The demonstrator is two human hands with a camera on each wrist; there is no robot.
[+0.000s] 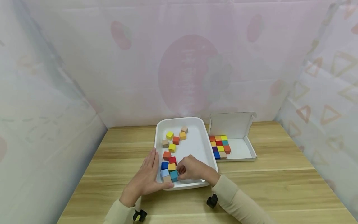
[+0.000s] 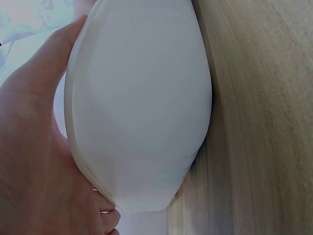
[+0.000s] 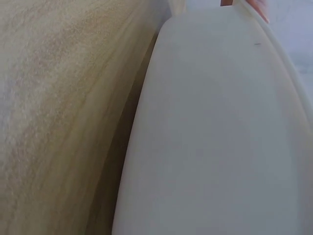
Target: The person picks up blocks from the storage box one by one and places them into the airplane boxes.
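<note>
Head view: right hand (image 1: 193,169) inside the white tray (image 1: 205,146) at its 6 o'clock end, fingers curled, pinching the teal cube (image 1: 174,175) at the near edge of a small cluster. Left hand (image 1: 148,177) flat, fingers straight, pressed against the tray's outer 7 o'clock corner, holding nothing; left wrist view shows the palm (image 2: 29,161) against the tray wall.

Cluster by the right hand: blue cube (image 1: 164,165), red cube (image 1: 172,160), yellow-orange cube (image 1: 172,167), light blue cube (image 1: 164,173), tan cube (image 1: 167,179), all touching or just beside each other. Further toward 12 o'clock, loose cubes scattered apart, e.g. yellow cube (image 1: 169,135), orange cube (image 1: 176,140).

At 3 o'clock of the tray, open white cardboard box (image 1: 240,149), lid up, with packed cubes (image 1: 220,146) in a tight grid along its left side; rest of the box floor bare.

Progress, judged: box roughly a third filled, about a dozen cubes left in the tray. Everything on a wooden table (image 1: 279,180). Right wrist view shows only tray wall and table.
</note>
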